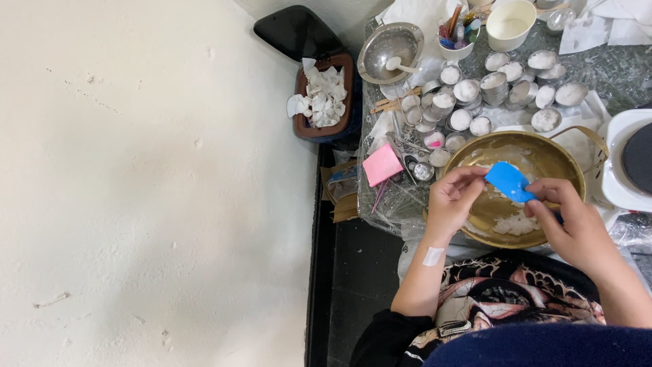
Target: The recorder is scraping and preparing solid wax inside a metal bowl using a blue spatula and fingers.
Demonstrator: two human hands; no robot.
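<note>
A brass-coloured bowl with white waxy residue sits on the table edge in front of me. My left hand and my right hand are over its near rim, both pinching a flat blue scraper. The left fingertips touch the scraper's left edge; the right fingers grip its lower right side. A clump of white flakes lies in the bowl's bottom, below the scraper. A small white plaster sits on my left wrist.
Several small metal cups with white fill crowd the table behind the bowl. A pink pad, a metal bowl with spoon, a white mug, a white hotplate and a bin of tissues surround it.
</note>
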